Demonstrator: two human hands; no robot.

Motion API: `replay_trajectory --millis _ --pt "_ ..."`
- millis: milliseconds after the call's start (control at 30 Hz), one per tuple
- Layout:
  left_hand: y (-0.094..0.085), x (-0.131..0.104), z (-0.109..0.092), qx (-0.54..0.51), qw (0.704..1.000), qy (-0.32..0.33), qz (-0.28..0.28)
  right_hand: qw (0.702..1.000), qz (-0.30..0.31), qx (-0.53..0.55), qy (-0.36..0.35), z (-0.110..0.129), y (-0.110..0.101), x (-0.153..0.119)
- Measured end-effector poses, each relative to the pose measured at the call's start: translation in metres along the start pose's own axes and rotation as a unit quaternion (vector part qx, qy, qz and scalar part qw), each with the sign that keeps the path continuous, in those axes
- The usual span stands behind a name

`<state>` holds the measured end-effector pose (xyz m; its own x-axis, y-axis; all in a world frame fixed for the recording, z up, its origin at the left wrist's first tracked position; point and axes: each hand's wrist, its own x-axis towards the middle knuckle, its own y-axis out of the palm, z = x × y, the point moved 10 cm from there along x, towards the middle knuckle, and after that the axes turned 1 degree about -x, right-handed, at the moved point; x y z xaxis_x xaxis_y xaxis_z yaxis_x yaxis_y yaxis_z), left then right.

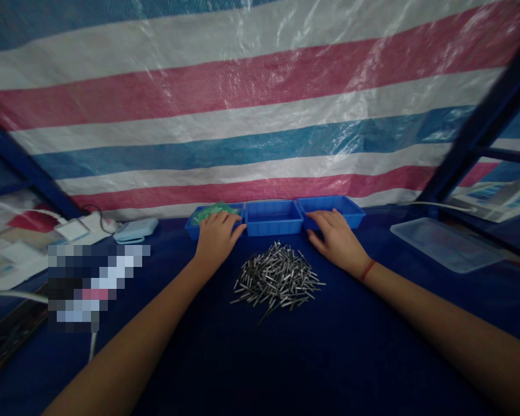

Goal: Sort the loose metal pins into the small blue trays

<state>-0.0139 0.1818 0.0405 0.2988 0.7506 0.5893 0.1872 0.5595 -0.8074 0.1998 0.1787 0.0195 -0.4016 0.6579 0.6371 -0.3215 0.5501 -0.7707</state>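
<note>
Table: dark blue table [286,358], nearest the camera, with both forearms stretched across it.
Pin heap: loose pile of small metal pins [277,280] between the two hands, in front of the trays.
Left hand: left hand [216,237] lies palm down, fingers spread loosely, gripping nothing, fingertips at the front edge of the left blue tray [199,222], which holds green pieces.
Right hand: right hand [335,240] flat and unclenched, empty, fingertips touching the right blue tray [351,211]; red band at the wrist.
Middle tray: middle blue tray [274,218] sits between them.
Clear lid: clear plastic tray [444,242] far right.
Backdrop: striped tarp [251,115].
</note>
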Motion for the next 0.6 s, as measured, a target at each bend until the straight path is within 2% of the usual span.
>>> replay_trajectory --millis 100,200,300,367,433,500,600 --pt "-0.001 0.001 -0.003 -0.011 1.000 0.009 -0.002 1.000 -0.005 0.007 -0.003 0.000 -0.001 -0.001" --pt "-0.007 0.001 -0.012 -0.026 0.999 0.012 -0.015 0.999 -0.033 0.022 -0.011 0.006 -0.012 -0.001" --pt "-0.016 -0.008 -0.033 -0.124 0.992 0.029 -0.013 0.995 -0.041 0.087 -0.027 0.021 -0.026 -0.003" --pt "-0.018 -0.021 -0.053 -0.225 0.973 0.049 0.033 0.986 -0.013 0.159 -0.045 0.036 -0.029 -0.006" --pt "-0.017 -0.035 -0.071 -0.282 0.953 0.058 0.089 0.972 0.033 0.221 -0.071 0.054 -0.028 -0.009" --pt "-0.017 -0.045 -0.079 -0.297 0.946 0.057 0.118 0.961 0.065 0.253 -0.092 0.068 -0.025 -0.013" --pt "-0.012 -0.050 -0.083 -0.300 0.941 0.061 0.147 0.957 0.087 0.260 -0.097 0.075 -0.021 -0.014"
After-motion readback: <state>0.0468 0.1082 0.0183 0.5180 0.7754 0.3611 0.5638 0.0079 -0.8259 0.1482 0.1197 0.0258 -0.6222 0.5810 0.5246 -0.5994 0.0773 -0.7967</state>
